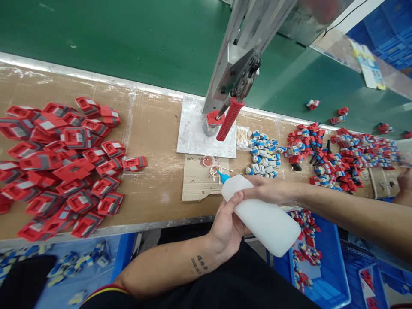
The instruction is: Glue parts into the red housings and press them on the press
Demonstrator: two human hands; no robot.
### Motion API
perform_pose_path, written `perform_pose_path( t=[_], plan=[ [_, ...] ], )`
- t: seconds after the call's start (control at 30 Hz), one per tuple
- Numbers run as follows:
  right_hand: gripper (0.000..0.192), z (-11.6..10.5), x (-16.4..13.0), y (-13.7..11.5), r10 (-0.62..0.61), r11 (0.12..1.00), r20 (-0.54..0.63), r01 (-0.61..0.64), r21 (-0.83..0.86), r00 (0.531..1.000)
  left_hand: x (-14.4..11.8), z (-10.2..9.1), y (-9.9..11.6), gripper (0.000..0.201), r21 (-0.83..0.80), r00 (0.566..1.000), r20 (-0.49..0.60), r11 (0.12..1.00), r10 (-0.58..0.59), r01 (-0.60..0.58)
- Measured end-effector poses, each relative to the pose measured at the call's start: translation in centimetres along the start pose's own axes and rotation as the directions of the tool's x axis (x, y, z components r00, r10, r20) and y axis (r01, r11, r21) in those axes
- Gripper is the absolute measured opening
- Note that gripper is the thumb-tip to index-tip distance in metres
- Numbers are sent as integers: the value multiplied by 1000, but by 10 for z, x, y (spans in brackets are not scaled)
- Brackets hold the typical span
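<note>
One white bottle (264, 216) is being held over the table (154, 128) edge, both grips clamped on it: left hand (227, 227) below, right hand (268, 189) above. Its blue nozzle (222, 175) is being aimed toward one small cup (208, 161); one press lever (229, 119) is standing behind.

You are reaching both bare forearms inward, your left hand (225, 227) curling its fingers closed from below while your right hand (270, 191) is clasping from above.

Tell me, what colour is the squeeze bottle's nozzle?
Blue, on the white bottle; nozzle clearest in the head view.
</note>
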State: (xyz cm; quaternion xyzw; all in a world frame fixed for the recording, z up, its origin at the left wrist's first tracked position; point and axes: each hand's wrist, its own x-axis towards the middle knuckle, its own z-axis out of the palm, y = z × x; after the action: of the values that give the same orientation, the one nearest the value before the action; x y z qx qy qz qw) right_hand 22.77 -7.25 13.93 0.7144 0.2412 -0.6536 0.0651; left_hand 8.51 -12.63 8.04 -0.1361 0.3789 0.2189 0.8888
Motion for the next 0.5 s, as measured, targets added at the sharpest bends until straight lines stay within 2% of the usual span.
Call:
perform_pose_path(
  t=[0.27, 0.5],
  plan=[
    [49, 0, -1, -2, 3, 1000, 3, -3, -11, 1000, 0, 2, 1, 53, 6, 1000, -14, 1000, 2, -2],
    [47, 1, -1, -2, -42, 999, 14, 42, -6, 999, 1, -1, -1, 61, 5, 1000, 3, 1000, 10, -10]
  ],
)
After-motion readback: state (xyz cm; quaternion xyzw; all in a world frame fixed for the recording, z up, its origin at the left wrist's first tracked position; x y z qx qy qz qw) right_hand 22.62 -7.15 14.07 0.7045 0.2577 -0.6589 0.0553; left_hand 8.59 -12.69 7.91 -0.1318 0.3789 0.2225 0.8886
